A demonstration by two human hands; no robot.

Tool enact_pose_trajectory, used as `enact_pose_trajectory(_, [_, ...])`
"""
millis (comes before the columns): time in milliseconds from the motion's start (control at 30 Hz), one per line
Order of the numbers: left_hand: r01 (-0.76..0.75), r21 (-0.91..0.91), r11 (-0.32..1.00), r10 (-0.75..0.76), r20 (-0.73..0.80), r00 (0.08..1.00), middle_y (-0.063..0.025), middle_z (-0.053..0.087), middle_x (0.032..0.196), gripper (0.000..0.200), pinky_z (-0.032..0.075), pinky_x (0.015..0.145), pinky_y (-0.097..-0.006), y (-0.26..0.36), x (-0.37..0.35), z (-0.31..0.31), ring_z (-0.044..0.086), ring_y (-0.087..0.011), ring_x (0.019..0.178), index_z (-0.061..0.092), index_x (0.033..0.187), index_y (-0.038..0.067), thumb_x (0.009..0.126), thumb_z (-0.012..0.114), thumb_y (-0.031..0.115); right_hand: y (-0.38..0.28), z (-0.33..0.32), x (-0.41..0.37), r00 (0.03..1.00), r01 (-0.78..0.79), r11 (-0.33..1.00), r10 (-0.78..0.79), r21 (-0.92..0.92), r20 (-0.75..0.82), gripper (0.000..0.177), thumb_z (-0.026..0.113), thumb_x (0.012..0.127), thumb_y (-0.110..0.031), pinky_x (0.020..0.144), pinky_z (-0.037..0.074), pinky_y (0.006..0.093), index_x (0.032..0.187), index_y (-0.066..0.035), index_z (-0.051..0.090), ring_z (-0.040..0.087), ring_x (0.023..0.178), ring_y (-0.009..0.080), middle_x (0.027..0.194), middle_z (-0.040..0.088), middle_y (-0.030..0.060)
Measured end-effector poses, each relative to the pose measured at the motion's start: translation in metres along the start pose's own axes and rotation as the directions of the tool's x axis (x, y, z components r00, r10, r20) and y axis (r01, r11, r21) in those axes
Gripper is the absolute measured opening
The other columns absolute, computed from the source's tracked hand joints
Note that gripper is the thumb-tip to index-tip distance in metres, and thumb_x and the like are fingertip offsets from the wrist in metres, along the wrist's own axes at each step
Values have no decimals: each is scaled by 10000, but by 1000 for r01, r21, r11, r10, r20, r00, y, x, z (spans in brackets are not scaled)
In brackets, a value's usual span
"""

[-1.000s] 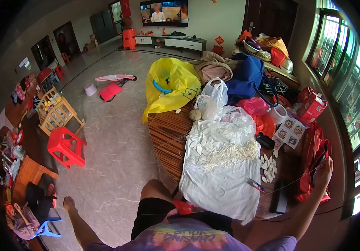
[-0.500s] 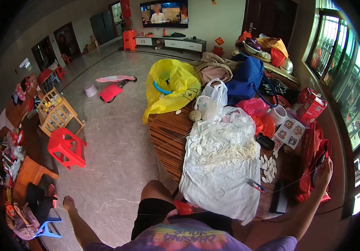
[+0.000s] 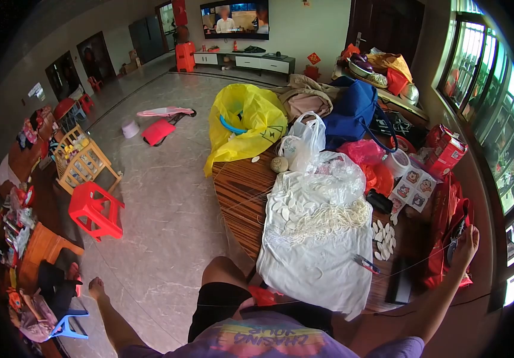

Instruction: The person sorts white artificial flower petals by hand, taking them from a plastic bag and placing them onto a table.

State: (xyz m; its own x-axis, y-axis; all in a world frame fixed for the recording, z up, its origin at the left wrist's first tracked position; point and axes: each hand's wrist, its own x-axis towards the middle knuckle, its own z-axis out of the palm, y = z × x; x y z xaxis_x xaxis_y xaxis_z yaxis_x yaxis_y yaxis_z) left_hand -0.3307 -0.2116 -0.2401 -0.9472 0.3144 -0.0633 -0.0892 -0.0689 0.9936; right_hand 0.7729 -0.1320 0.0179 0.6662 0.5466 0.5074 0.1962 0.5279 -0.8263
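Note:
My arms are spread wide, with a thin pale thread [image 3: 417, 263] running between the two sides and sagging across my lap. My left hand [image 3: 97, 289] is out over the floor at the lower left, its fingers closed on the thread, which is barely visible there. At the far right, my right hand [image 3: 466, 241] pinches the other part of the thread near the red bag. On the white cloth [image 3: 314, 286] lie a heap of cream cord [image 3: 334, 222], flat white oval pieces [image 3: 293, 209] and snips [image 3: 366, 264].
More white pieces [image 3: 383, 240] lie on the wooden table [image 3: 239, 206] beside a dark phone-like slab [image 3: 399, 286]. A yellow plastic bag [image 3: 257, 113], a ball of twine [image 3: 279, 164] and a blue bag [image 3: 352, 113] stand behind. A red stool [image 3: 96, 209] is left.
Both hands stay spread apart at nearly the same height. My right hand has shifted very slightly to the right; the things on the table have not moved.

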Motion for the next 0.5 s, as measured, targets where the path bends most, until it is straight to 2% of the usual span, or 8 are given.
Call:
enact_pose_trajectory(267, [43,-65,997,-43,6,999,-45,541,776,122,445,668,-254,0,-11,4,521,-155,724,564,840,36,725,562,77,-6,-2,-3,999,20,995,-23,-99,-31,67,544,849,-144,447,296,138,823,-88,518,361,504,-1,595,420,-59])
enact_pose_trajectory(367, [129,11,992,-129,28,991,-49,541,794,170,446,688,-261,1,-20,4,518,-156,748,561,877,42,737,557,138,-10,-3,-4,1000,-24,998,23,-56,-16,66,536,853,-135,456,302,143,822,-80,517,368,518,4,607,423,-50])
enact_pose_trajectory(467, [237,-69,969,-239,-28,971,-43,540,802,212,449,706,-281,1,-26,4,516,-157,770,562,916,55,749,535,183,-15,0,-7,1000,-20,998,21,51,-13,69,524,858,-123,468,309,145,816,-69,516,380,539,15,622,429,-39])
enact_pose_trajectory(500, [252,-58,966,-254,-36,966,-36,537,799,195,443,697,-280,3,-30,4,510,-150,768,558,902,65,751,528,185,-16,2,-8,998,50,999,-50,-11,-23,67,520,859,-120,472,311,147,821,-65,517,381,543,19,627,430,-35])
